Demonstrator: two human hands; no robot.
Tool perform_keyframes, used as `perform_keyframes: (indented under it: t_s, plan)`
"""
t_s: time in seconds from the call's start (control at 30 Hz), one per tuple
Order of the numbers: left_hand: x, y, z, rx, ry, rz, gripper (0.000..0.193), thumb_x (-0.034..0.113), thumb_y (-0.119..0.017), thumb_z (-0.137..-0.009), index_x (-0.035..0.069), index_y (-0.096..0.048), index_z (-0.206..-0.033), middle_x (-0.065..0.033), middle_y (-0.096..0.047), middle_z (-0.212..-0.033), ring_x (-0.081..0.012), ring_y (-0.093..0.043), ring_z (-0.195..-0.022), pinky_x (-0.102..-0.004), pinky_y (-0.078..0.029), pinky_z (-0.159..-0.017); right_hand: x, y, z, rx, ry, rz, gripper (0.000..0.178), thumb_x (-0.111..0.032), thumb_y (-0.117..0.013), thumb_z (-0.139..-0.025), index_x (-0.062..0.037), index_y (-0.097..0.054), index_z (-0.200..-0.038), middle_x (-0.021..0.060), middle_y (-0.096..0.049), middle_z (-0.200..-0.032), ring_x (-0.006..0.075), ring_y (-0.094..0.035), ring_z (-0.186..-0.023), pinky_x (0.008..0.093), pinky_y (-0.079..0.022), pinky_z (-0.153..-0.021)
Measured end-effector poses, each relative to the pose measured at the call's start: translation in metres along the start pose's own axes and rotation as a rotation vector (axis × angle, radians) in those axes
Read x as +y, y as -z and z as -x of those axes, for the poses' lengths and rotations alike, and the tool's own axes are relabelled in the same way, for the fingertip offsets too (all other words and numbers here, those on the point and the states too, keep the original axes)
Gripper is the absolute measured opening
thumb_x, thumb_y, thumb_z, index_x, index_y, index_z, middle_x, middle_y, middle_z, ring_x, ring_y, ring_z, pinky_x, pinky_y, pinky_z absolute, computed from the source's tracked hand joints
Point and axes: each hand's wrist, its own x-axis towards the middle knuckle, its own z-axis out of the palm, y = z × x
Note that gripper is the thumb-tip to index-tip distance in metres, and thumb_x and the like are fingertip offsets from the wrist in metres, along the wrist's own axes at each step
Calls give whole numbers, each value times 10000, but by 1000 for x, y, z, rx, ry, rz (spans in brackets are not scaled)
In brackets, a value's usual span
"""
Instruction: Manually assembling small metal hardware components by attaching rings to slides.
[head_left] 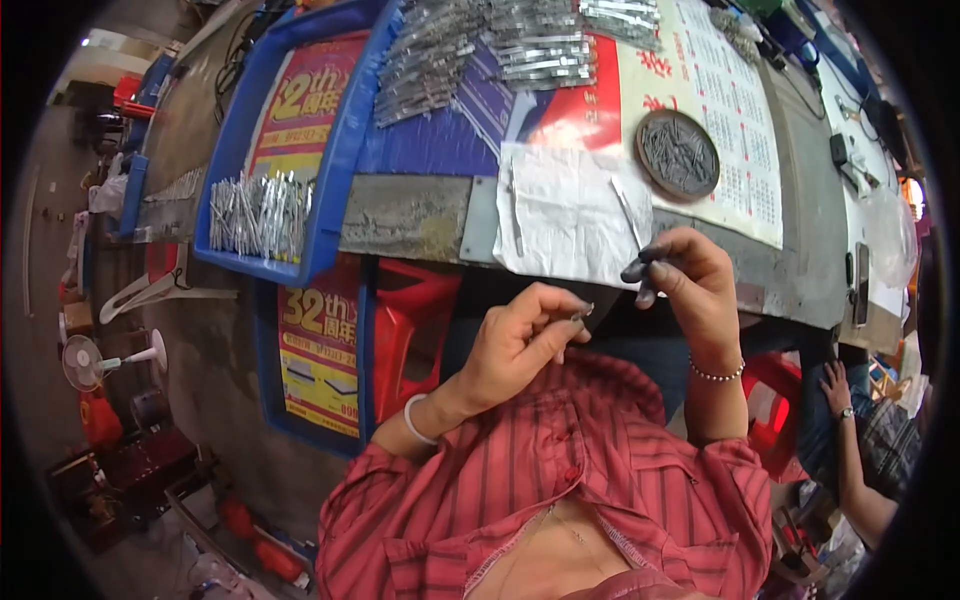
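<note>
My left hand (530,335) is closed in a pinch in front of the table edge. A tiny shiny bit shows at its fingertips, too small to name. To its right my right hand (700,285) is also pinched, with dark fingertips; what they hold, if anything, cannot be made out. Just beyond both hands, a creased white sheet (565,225) lies at the table's near edge. One slim metal strip (629,208) slants across its right side, its near end close to my right fingertips. Behind my right hand stands a round dish (714,168) holding many small grey metal pins (678,150).
Piles of silvery metal strips (540,45) cover the table's far side. At left, a blue tray (338,165) holds more metal strips (262,215). Below are another blue tray (268,370) and a red stool (410,310). Another person's hand (836,388) rests at far right.
</note>
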Motion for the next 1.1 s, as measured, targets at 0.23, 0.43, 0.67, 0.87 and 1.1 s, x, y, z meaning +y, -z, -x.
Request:
perform_keyframes:
  t_s: [0.23, 0.43, 0.67, 0.87, 1.1]
  plan:
    - [0, -5, -4, -8, -11, -66, 155, 23, -562, -904, -31, -541, -1048, -88, -647, -877, -82, -603, -697, -191, -486, -623, 21, -19, 3, -16, -46, -256, 113, -94, -580, -893, -16, -523, -953, 45, -595, -798, 73, -514, -583, 193, -403, -516]
    - [-6, -10, -5, 49, -38, -83, 107, 41, -605, -875, -10, -580, -967, -28, -626, -725, -51, -582, -609, -194, -460, -542, 20, -31, 12, -19, -133, -316, 121, -97, -580, -896, -17, -502, -942, 66, -596, -750, 66, -494, -533, 182, -379, -473]
    - [-5, -9, -5, 39, -54, -85, 104, 38, -600, -876, -8, -582, -967, -31, -634, -734, -52, -580, -609, -194, -456, -538, 21, -33, 15, -2, -100, -300, 122, -89, -570, -903, -10, -486, -945, 68, -596, -752, 64, -516, -554, 178, -402, -498]
    - [-5, -11, -5, 44, -46, -89, 91, 30, -593, -878, -8, -583, -960, -35, -642, -739, -57, -584, -616, -198, -459, -538, 23, -33, 18, 27, -81, -159, 127, -92, -563, -910, -1, -482, -948, 44, -577, -745, 53, -503, -575, 180, -406, -523]
    - [-3, -15, -6, 149, -336, -514, 118, 28, -637, -850, -16, -591, -950, -67, -646, -775, -97, -615, -640, -210, -473, -548, 31, -44, 31, 119, 195, 238, 80, -17, -569, -888, 18, -511, -932, 50, -583, -821, 68, -538, -676, 198, -446, -608]
